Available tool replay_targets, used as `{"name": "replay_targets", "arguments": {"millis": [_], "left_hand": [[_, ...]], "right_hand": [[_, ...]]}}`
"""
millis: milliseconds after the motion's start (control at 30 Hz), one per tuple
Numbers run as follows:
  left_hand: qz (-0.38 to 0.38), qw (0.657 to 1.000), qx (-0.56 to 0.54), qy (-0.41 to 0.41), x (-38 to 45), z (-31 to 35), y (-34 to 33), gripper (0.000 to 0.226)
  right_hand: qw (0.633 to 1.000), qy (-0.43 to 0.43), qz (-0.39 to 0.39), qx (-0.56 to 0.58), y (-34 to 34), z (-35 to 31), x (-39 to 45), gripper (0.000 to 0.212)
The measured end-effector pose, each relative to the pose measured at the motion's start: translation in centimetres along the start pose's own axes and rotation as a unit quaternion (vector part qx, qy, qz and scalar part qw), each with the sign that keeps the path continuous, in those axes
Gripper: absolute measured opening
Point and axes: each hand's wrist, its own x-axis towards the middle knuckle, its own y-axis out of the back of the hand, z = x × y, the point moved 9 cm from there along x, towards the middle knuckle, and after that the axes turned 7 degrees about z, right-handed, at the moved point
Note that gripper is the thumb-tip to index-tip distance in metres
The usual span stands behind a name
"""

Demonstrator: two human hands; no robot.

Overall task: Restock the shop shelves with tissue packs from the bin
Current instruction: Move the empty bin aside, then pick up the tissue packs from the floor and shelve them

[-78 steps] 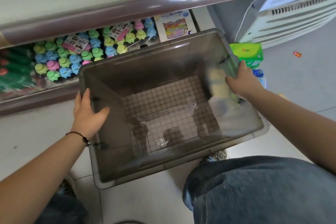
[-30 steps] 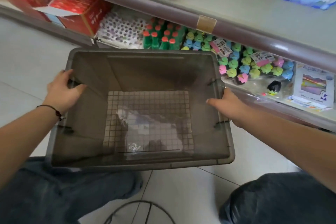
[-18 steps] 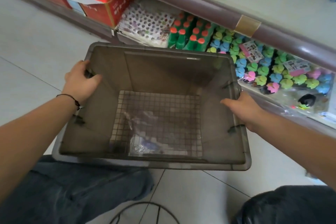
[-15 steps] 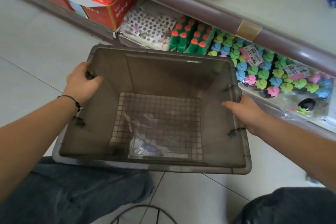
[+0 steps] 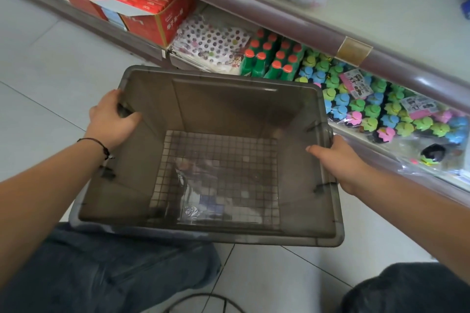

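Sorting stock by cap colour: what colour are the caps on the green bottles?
Orange-red caps on the green bottles, seen in the head view.

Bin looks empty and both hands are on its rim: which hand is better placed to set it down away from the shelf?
Left, probably. The left hand grips the bin rim on the open-floor side; the right hand grips the side against the bottom shelf.

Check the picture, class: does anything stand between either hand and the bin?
Nothing visible does. The left hand grips the bin at its left rim, and the right hand grips its right rim, so both hands are already touching it directly.
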Motion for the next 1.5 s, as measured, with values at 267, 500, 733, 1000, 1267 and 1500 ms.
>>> {"name": "replay_targets", "arguments": {"millis": [267,500,733,1000,1267,1500], "left_hand": [[0.016,0.999,-0.013,-0.033,0.6,0.9,0.2,0.053],[-0.004,0.998,0.049,-0.049,0.5,1.7,-0.1,0.064],[-0.043,0.987,0.143,-0.064,-0.2,2.3,-0.4,0.099],[-0.039,0.983,0.1,-0.151,-5.9,8.9,-2.6,0.087],[-0.092,0.976,0.014,-0.195,-15.4,16.6,-2.9,0.08],[-0.18,0.941,-0.006,-0.285,-27.3,27.4,-3.2,0.08]], "right_hand": [[1.0,0.005,-0.018,0.023,-0.4,0.1,-0.1,0.055],[0.999,0.009,-0.036,0.006,-0.6,-0.2,-0.4,0.069],[1.0,0.014,-0.019,-0.019,-0.2,-0.7,-1.7,0.075],[0.987,0.119,-0.018,-0.11,-1.2,-4.2,-6.2,0.091],[0.978,0.203,-0.041,-0.029,1.8,-6.0,-13.6,0.089],[0.971,0.236,-0.029,0.026,10.4,-3.0,-19.6,0.089]]}}
